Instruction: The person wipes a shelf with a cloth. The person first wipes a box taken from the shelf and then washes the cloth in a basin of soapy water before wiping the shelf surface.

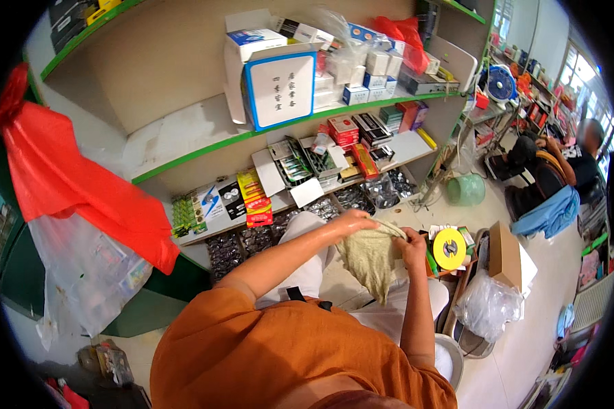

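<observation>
A damp-looking, yellowish cloth [371, 250] hangs between my two hands, its lower end tapering down over my lap. My left hand [352, 224] grips its upper left edge. On the other side, my right hand [412, 246] pinches the upper right corner. The edge between them is bunched into a fold. Ahead of my left hand are trays of small dark packets [355, 198] at the foot of a shelf unit. Just right of my right hand is a yellow spool [449, 248] on a box of small goods.
Small boxes [371, 92] and a large blue-edged carton [280, 91] crowd the green-edged shelf [194, 162]. A red plastic bag [82, 179] hangs at left. To the right are a clear plastic bag [491, 304], a green bin [465, 190] and a seated person [578, 163].
</observation>
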Demonstrator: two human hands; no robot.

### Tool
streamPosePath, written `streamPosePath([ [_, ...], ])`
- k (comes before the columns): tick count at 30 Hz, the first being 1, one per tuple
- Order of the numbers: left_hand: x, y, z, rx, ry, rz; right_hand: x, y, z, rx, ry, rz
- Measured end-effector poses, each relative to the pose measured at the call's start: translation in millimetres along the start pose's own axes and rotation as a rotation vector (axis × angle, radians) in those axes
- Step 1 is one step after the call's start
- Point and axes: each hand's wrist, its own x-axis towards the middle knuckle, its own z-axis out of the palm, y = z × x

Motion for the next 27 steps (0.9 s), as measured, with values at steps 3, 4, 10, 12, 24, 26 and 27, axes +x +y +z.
streamPosePath([
  [3,-6.4,3.8,24.1,-0.245,-0.038,-0.179,3.4,18.1,9.3,-0.302,0.270,-0.265],
  [4,-13.8,14.9,30.1,-0.319,-0.059,-0.161,-1.0,18.5,14.8,-0.332,0.354,-0.304],
  [10,22.5,6.6,54.2,-0.128,0.056,0.034,-22.1,49.0,39.9,-0.102,0.491,-0.139],
  [12,30.5,7.6,64.1,0.086,0.119,0.069,-28.5,68.8,44.6,0.407,0.246,0.095],
  [24,-38.0,11.9,94.0,0.475,0.015,0.561,-28.6,47.6,48.2,0.864,0.144,0.492],
  [26,-51.4,21.1,99.3,0.503,-0.065,0.589,-42.3,53.8,55.9,0.729,0.122,0.485],
  [27,-57.4,22.3,98.6,0.520,-0.091,0.601,-49.6,54.0,64.4,0.630,0.097,0.468],
])
